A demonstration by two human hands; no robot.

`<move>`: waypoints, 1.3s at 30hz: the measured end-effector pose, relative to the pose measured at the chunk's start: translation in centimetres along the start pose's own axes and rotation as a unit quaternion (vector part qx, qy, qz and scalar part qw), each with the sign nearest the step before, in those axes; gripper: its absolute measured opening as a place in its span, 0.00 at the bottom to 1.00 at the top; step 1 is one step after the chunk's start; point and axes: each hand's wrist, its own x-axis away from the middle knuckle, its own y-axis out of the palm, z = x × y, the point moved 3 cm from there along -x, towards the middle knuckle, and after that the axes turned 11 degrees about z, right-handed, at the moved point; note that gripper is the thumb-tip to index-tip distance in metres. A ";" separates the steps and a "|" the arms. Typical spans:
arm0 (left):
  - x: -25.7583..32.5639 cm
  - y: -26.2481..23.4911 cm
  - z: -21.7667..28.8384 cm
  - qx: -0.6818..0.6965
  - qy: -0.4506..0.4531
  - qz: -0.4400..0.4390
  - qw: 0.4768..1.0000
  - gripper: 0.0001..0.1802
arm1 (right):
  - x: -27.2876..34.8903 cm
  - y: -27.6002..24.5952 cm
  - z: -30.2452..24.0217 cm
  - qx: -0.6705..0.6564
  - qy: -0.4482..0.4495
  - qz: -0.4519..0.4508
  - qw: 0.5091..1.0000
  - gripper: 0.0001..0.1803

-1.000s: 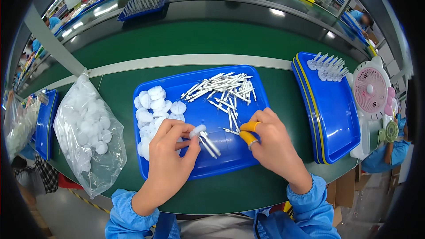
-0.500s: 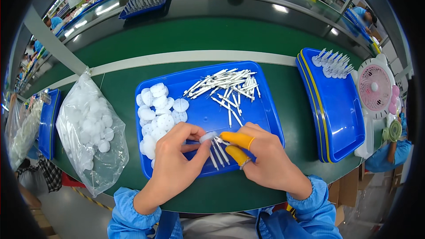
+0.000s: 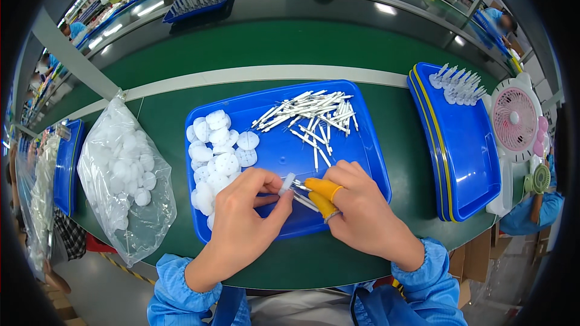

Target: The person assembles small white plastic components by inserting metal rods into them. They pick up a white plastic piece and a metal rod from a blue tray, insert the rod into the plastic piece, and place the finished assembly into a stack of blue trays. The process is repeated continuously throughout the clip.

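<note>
Over the front of the blue tray (image 3: pixel 374 145), my left hand (image 3: pixel 246 211) pinches a round white plastic disc (image 3: pixel 287 184) on edge between thumb and fingers. My right hand (image 3: pixel 362 208), with yellow finger cots on thumb and index finger, closes on thin white sticks (image 3: pixel 305 201) that meet the disc's right face. How the sticks join the disc is too small to tell. A heap of loose white discs (image 3: pixel 211 160) lies along the tray's left side. Loose white sticks (image 3: pixel 308 111) with fine wire ends lie across its far right part.
A clear bag of white discs (image 3: pixel 124 169) lies to the left. Stacked blue and yellow trays (image 3: pixel 462 175) stand at right, the top one holding assembled discs with upright sticks (image 3: pixel 456 86). Beyond them is a pink and white fan (image 3: pixel 513 118). A filled blue tray (image 3: pixel 199 0) sits far back.
The disc has turned up on edge in my left fingers. My right fingers have closed round the sticks, which have swung from pointing toward me to pointing right.
</note>
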 end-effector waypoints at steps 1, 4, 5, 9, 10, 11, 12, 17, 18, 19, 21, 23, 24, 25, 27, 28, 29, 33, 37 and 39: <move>0.0 0.1 0.1 -0.007 0.009 -0.003 1.000 0.09 | -0.1 0.2 -0.3 0.000 -0.005 0.005 1.000 0.20; 0.0 0.2 0.4 -0.015 0.037 0.002 0.999 0.09 | 0.1 1.0 -0.8 -0.028 -0.003 0.031 0.999 0.20; 0.1 0.3 0.4 -0.018 0.045 0.006 0.999 0.09 | 0.3 1.2 -0.8 -0.042 0.001 0.042 0.998 0.20; 0.4 0.2 0.4 -0.032 0.079 0.017 0.996 0.10 | 0.7 1.5 -1.1 -0.067 0.005 0.080 0.995 0.18; 0.4 0.2 0.4 -0.035 0.089 0.017 0.995 0.10 | 0.8 1.4 -1.1 -0.076 0.006 0.092 0.993 0.18; 0.5 0.2 0.4 -0.038 0.099 0.018 0.994 0.11 | 0.9 1.4 -1.2 -0.085 0.006 0.104 0.991 0.18; 0.6 0.2 0.3 -0.040 0.108 0.018 0.993 0.11 | 0.9 1.5 -1.2 -0.083 0.006 0.109 0.991 0.18; 1.2 0.6 -0.1 -0.071 0.110 0.008 0.991 0.13 | 0.8 2.4 -1.1 -0.057 -0.001 0.138 0.989 0.24; 1.0 0.5 -0.2 -0.064 0.104 0.002 0.992 0.14 | 0.8 2.3 -1.0 -0.069 0.019 0.139 0.988 0.23; 0.9 0.5 -0.3 -0.057 0.099 -0.003 0.993 0.14 | 0.9 2.2 -0.9 -0.081 0.038 0.139 0.986 0.21; 0.8 0.4 0.3 0.021 -0.004 0.010 1.000 0.16 | 1.0 1.8 -0.9 -0.103 0.056 0.147 0.982 0.22; 0.6 0.2 0.4 0.084 -0.070 0.000 0.994 0.19 | 1.0 1.1 -0.9 -0.123 0.055 0.162 0.978 0.24; 0.4 0.0 0.3 0.107 -0.085 -0.017 0.990 0.20 | 1.1 0.8 -0.9 -0.113 0.040 0.176 0.977 0.25; 0.3 -0.1 0.2 0.130 -0.100 -0.034 0.986 0.22 | 1.2 0.6 -0.9 -0.103 0.024 0.191 0.976 0.26; 0.2 0.0 0.0 0.177 -0.055 -0.020 0.982 0.24 | 1.0 0.1 -1.2 -0.077 -0.003 0.197 0.977 0.27; 0.2 0.0 0.0 0.200 -0.033 -0.013 0.979 0.25 | 0.7 -0.4 -1.7 -0.061 -0.015 0.189 0.980 0.27; 0.3 -0.2 0.1 0.181 -0.026 -0.015 0.983 0.26 | 0.6 -0.6 -2.0 -0.045 -0.027 0.181 0.982 0.27; 0.3 0.0 0.4 0.165 0.009 -0.021 0.986 0.28 | 1.1 -0.3 -1.6 -0.064 -0.005 0.177 0.982 0.33; 0.4 -0.1 0.5 0.158 0.001 -0.010 0.987 0.28 | 0.7 -0.6 -1.7 -0.032 -0.055 0.148 0.987 0.32; 0.4 -0.1 0.4 0.161 -0.002 -0.006 0.987 0.29 | 1.1 -0.6 -1.6 -0.030 -0.057 0.145 0.987 0.30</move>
